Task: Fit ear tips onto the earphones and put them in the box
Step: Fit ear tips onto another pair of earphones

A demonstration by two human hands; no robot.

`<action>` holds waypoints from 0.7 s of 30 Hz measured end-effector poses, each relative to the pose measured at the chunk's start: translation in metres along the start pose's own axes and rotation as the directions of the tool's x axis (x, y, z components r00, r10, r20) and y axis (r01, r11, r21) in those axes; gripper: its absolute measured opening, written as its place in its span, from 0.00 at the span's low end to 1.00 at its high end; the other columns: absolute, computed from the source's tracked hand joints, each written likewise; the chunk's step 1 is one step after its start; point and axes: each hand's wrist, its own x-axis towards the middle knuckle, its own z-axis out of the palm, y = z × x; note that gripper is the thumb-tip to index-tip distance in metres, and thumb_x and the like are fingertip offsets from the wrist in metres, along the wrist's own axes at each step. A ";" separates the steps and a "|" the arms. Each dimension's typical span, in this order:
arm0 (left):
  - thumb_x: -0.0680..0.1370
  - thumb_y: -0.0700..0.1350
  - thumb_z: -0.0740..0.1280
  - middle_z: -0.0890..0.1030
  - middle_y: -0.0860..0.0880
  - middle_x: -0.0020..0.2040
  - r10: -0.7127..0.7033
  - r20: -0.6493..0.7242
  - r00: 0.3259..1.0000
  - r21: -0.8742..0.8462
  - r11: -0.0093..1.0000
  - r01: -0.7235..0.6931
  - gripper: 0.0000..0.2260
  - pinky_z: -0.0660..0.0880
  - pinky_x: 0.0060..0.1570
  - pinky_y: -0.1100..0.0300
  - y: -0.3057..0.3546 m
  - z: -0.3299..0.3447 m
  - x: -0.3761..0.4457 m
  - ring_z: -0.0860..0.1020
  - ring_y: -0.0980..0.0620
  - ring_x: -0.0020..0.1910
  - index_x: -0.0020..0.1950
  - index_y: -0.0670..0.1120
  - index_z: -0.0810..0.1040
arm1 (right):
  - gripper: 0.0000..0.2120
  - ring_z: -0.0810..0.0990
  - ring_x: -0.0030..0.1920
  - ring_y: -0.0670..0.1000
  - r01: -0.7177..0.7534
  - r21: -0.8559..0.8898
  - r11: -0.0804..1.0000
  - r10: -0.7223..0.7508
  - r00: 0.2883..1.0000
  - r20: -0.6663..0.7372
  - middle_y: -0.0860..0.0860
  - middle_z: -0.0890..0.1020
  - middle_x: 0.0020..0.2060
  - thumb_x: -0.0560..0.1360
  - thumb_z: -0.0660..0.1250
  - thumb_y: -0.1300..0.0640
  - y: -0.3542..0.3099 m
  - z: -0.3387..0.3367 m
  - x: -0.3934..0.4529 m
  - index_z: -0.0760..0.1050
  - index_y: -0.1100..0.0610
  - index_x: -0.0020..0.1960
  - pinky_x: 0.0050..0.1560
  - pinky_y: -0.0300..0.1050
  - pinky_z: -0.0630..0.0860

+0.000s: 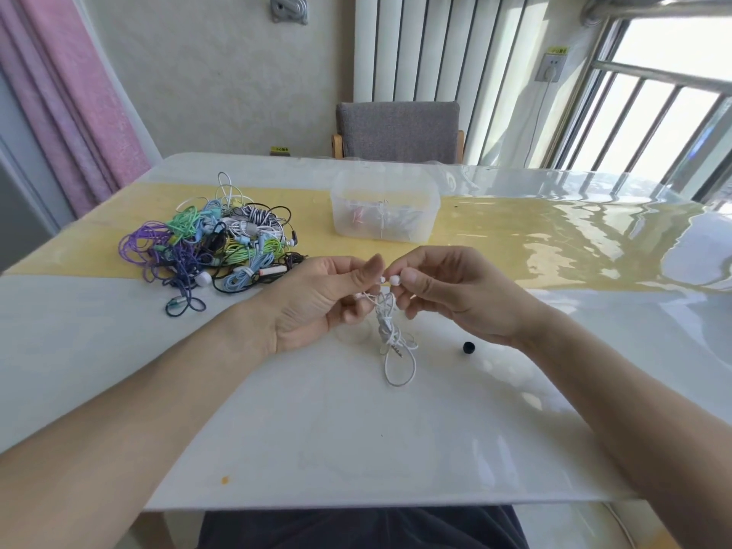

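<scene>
My left hand (325, 299) pinches the bud of a white earphone (390, 330) above the table's middle. Its bundled cord and plug hang down between my hands and loop onto the table. My right hand (455, 291) pinches a small white ear tip (395, 279) right against that bud. A clear plastic box (386, 208) stands behind my hands with some earphones inside. A pile of tangled earphones (214, 239) in purple, green, blue, black and white lies to the left. A single black ear tip (468, 347) rests on the table near my right wrist.
The white table (317, 429) has a glossy cover and a yellow band across the back. A grey chair (398, 130) stands behind the far edge. A window with bars is at the right, a pink curtain at the left.
</scene>
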 end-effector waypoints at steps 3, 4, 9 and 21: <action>0.71 0.47 0.70 0.77 0.48 0.37 -0.010 0.002 1.000 -0.030 0.999 0.010 0.11 0.72 0.29 0.67 0.003 0.000 -0.001 0.75 0.55 0.30 0.47 0.40 0.79 | 0.11 0.77 0.46 0.53 0.009 0.019 1.000 -0.009 1.000 -0.030 0.55 0.81 0.45 0.78 0.64 0.57 0.003 0.003 0.001 0.78 0.64 0.54 0.46 0.47 0.77; 0.72 0.45 0.69 0.77 0.47 0.37 -0.011 0.001 1.000 -0.049 0.999 0.011 0.10 0.73 0.30 0.67 0.004 -0.001 -0.001 0.75 0.55 0.32 0.47 0.39 0.79 | 0.12 0.76 0.46 0.53 0.009 0.030 1.000 -0.007 0.999 -0.046 0.54 0.81 0.45 0.78 0.65 0.57 0.003 0.003 0.001 0.78 0.64 0.54 0.46 0.47 0.77; 0.72 0.42 0.68 0.79 0.46 0.38 0.012 0.010 1.000 -0.084 0.996 -0.011 0.10 0.77 0.33 0.65 0.004 0.000 -0.001 0.77 0.53 0.34 0.49 0.39 0.81 | 0.11 0.76 0.45 0.53 0.026 0.051 0.998 -0.022 0.996 -0.083 0.54 0.81 0.44 0.77 0.65 0.56 0.001 0.006 0.000 0.79 0.62 0.54 0.44 0.46 0.77; 0.72 0.40 0.69 0.82 0.44 0.40 0.036 -0.043 0.998 -0.087 0.995 -0.040 0.10 0.79 0.34 0.61 0.005 0.000 0.000 0.80 0.50 0.33 0.50 0.38 0.82 | 0.07 0.78 0.41 0.50 0.074 -0.034 0.997 -0.079 0.983 -0.169 0.50 0.81 0.39 0.76 0.66 0.57 -0.003 0.008 -0.001 0.78 0.60 0.50 0.41 0.44 0.76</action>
